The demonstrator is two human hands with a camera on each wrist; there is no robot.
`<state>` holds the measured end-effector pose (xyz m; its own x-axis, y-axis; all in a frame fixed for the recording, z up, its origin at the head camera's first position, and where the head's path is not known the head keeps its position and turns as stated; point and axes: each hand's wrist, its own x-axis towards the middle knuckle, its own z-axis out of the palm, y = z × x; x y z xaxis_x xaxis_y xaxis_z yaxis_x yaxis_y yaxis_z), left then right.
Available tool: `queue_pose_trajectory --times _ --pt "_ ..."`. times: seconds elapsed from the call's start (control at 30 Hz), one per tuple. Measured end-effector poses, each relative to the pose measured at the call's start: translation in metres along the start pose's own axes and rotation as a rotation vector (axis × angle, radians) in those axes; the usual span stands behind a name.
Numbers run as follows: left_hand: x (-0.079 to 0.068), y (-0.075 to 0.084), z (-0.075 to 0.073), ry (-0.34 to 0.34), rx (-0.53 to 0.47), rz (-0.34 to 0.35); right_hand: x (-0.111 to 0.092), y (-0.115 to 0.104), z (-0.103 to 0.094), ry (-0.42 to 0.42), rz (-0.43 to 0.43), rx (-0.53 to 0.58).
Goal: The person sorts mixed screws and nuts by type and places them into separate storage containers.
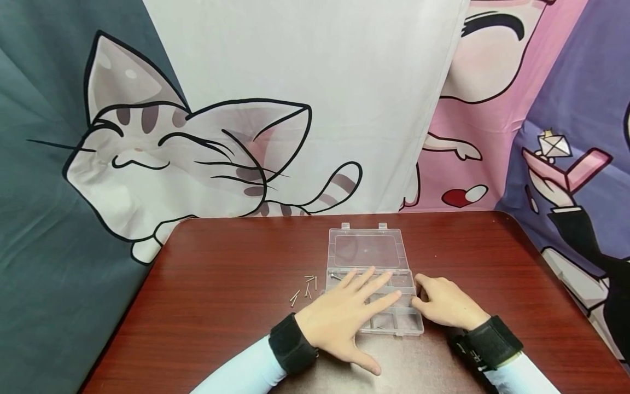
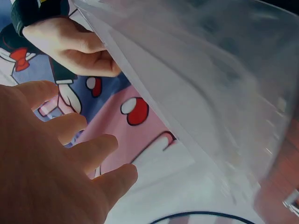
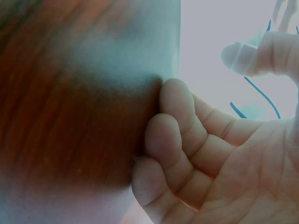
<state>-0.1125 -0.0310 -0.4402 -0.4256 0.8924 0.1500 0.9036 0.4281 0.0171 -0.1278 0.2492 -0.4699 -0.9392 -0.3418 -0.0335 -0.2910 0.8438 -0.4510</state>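
A clear plastic compartment box (image 1: 410, 323) stands on the table with its lid (image 1: 366, 250) folded back. Over its trays, my left hand (image 1: 346, 314) spreads its straight fingers, palm down, holding nothing; whether it touches the box cannot be told. In the left wrist view, the left fingers (image 2: 100, 151) are apart from the box wall (image 2: 187, 93). At the box's right side, my right hand (image 1: 450, 301) has loosely bent fingers, the thumb near the wall. In the right wrist view, its fingertips (image 3: 163, 140) rest against the tabletop, the thumb (image 3: 261, 56) held apart.
Several thin metal screws or nails (image 1: 307, 287) lie loose left of the box, and another piece (image 1: 336, 277) is inside a compartment. The brown table (image 1: 236, 262) ends at a printed cloth backdrop (image 1: 344, 65).
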Motion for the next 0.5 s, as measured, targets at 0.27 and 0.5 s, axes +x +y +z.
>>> queue_pose_trajectory --times 0.27,0.5 --pt "-0.036 -0.025 -0.003 0.039 0.001 -0.092 -0.001 0.000 -0.001 0.012 -0.020 0.003" --pt "-0.073 -0.047 -0.006 0.075 0.006 -0.159 0.000 0.002 0.000 0.016 -0.023 -0.008"
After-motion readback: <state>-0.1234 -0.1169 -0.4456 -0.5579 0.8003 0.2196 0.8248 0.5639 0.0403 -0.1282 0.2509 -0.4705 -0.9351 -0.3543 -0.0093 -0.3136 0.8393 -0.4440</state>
